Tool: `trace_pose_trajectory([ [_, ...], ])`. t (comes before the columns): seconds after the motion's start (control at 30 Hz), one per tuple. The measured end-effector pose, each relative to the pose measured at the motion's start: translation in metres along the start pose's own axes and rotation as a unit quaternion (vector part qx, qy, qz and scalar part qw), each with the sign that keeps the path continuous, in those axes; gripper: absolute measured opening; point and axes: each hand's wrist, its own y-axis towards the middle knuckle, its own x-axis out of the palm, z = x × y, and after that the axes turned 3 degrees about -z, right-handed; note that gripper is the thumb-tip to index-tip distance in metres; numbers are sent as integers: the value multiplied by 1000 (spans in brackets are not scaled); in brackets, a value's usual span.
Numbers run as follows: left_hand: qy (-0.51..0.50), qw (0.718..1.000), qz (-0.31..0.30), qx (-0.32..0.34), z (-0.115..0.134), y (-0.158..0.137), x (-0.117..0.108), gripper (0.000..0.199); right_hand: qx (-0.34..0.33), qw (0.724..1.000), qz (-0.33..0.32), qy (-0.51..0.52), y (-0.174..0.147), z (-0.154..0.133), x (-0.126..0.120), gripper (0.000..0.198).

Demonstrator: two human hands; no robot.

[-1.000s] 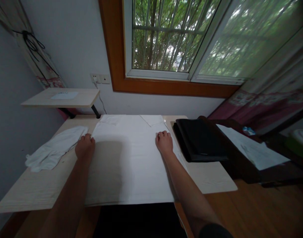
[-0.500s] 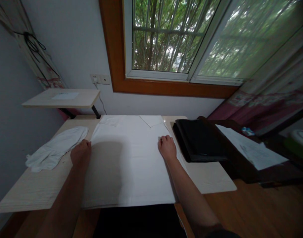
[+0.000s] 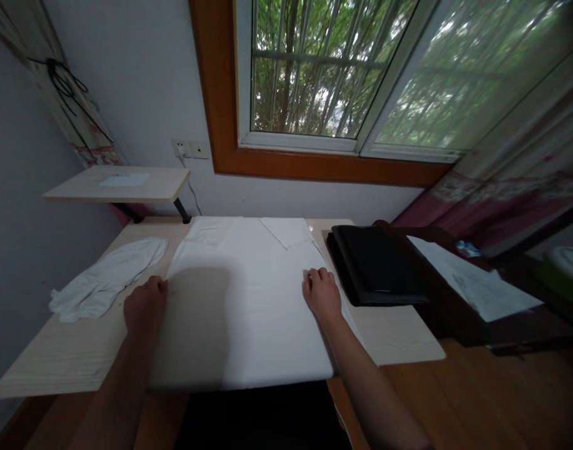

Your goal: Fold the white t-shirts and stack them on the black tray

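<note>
A wide white cloth garment (image 3: 267, 312) lies flat over the middle of the table, with pocket-like stitched patches near its far end. At its left edge my left hand (image 3: 145, 305) is closed, the fingers curled against the fabric. My right hand (image 3: 322, 294) grips the right edge, fingers bent down on the cloth. Both hands rest low on the tabletop, about level with each other. The near end of the garment bends over the table's front edge. To the left of my left hand is a crumpled white cloth (image 3: 108, 278).
Right of the garment sits a black folder-like stack (image 3: 377, 265). A small raised shelf (image 3: 162, 184) bearing a paper label stands at the back left. Farther right, a paper sheet (image 3: 473, 278) lies on a dark surface. The window (image 3: 333, 69) is behind the table (image 3: 403, 337).
Both hands have moved slightly toward me and a little outward. The garment's side edges shifted with them, and its near hem, earlier visible at the table edge, now curves over it.
</note>
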Motion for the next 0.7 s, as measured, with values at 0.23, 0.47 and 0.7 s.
trace_pose_trajectory([
  [0.23, 11, 997, 79, 23, 7, -7, -6, 42, -8, 1000, -12, -8, 3, 0, -1, 17],
  [0.47, -3, 991, 72, 116, 13, 6, -6, 47, -48, 998, -35, -16, 19, 10, -4, 26],
  [0.7, -35, 972, 24, 232, 68, 37, 9, 45, -84, 995, -23, 54, 55, -11, 18, 36],
])
